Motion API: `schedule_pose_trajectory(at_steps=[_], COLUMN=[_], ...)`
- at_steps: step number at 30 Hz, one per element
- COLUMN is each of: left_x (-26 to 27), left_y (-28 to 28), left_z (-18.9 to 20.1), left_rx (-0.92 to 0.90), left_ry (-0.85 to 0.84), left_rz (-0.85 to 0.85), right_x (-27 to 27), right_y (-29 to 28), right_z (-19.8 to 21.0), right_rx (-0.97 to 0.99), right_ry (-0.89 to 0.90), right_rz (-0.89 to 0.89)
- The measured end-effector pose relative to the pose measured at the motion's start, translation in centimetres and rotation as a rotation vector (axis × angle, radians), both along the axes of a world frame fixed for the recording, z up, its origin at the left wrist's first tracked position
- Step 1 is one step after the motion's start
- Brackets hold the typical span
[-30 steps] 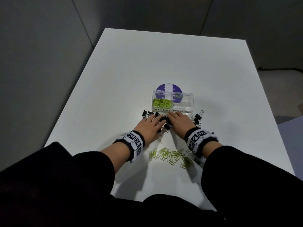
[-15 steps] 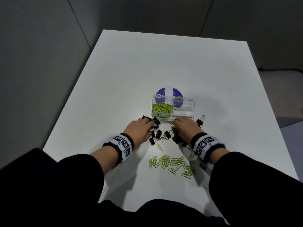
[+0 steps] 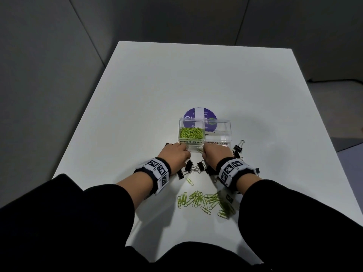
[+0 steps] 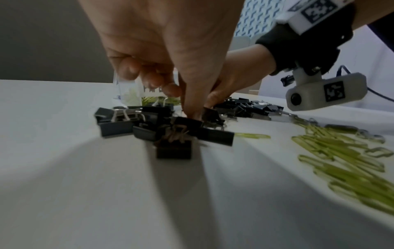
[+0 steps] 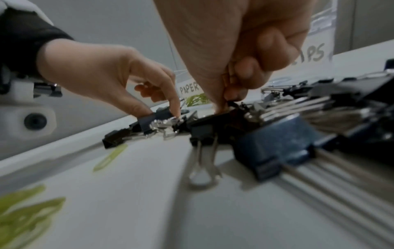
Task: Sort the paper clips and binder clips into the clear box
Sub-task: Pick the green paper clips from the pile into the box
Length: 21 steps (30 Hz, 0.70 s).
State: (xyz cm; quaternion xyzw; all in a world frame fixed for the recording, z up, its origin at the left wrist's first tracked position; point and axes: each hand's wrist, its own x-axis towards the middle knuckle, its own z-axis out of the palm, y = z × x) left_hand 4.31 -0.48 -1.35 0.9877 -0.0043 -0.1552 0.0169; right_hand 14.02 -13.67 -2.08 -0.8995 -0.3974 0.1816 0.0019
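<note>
Half the clear box [image 3: 204, 135] is filled — paper clips in its left compartment, the right one bare. Both hands — left hand [image 3: 174, 157], right hand [image 3: 214, 157] — pinch at black binder clips [image 3: 189, 166] mid-frame; green paper clips [image 3: 204, 201] wait lower down the worktop [image 3: 196, 79].

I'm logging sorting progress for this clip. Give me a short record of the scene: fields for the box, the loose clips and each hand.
clear box: two compartments, labelled for paper clips and binder clips
paper-clip side: holds green paper clips
binder-clip side: looks empty
loose paper clips: near the person
binder clips: black, in front of box
left hand: fingertips on binder clips
right hand: pinching a binder clip
</note>
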Motion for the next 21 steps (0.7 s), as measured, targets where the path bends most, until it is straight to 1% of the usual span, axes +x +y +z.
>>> schedule_pose_trajectory(at_steps=[6,10,12,14,16,18,21], left_x=[0.5,0.1,-0.3,-1.0,-2.2,-4.0,-6.4], left_y=[-0.5,-0.7,-0.7,-0.8,-1.3,-2.1,-3.5], left_z=[0.0,0.1,0.4,0.8,1.0,0.5,-0.7], left_rx=[0.017,0.033,0.002,-0.083,-0.169,-0.215,-0.198], left_ry=[0.064,0.074,0.016,-0.094,-0.152,-0.157,-0.181], left_rz=[0.041,0.036,0.052,0.103,0.117,0.035,-0.151], right_x=[-0.1,-0.4,-0.3,0.0,-0.1,-1.2,-4.0], right_y=[0.0,-0.4,-1.0,-1.9,-3.7,-6.0,-9.4], right_z=[-0.2,0.2,0.8,1.9,2.5,2.4,0.9], right_rx=[0.009,0.003,0.058,0.122,0.161,0.14,0.084], right_ry=[0.011,-0.015,-0.021,0.002,0.048,0.099,0.122], right_rz=[-0.02,0.046,0.048,-0.003,-0.045,-0.029,0.027])
